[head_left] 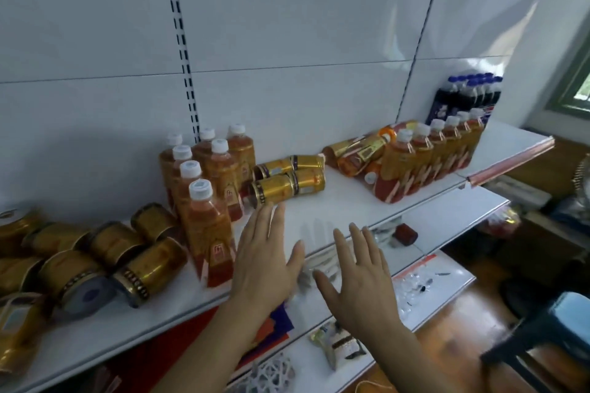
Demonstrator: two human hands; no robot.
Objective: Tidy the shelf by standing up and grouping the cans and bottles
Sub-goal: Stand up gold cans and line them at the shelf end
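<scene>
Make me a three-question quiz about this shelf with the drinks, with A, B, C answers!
1. Where are the dark bottles with blue caps?
A. at the far right end of the shelf, against the back wall
B. at the front left edge
C. on the floor

2. What colour are the caps on the upright orange drink bottles?
A. red
B. white
C. green

3. How are the four gold cans in the middle of the shelf?
A. standing up
B. stacked in a tall tower
C. lying on their sides

Answers: 1 A, they stand behind the right-hand row of orange bottles. 2 B, every cap in that group is white. 3 C, their round ends face sideways.
</scene>
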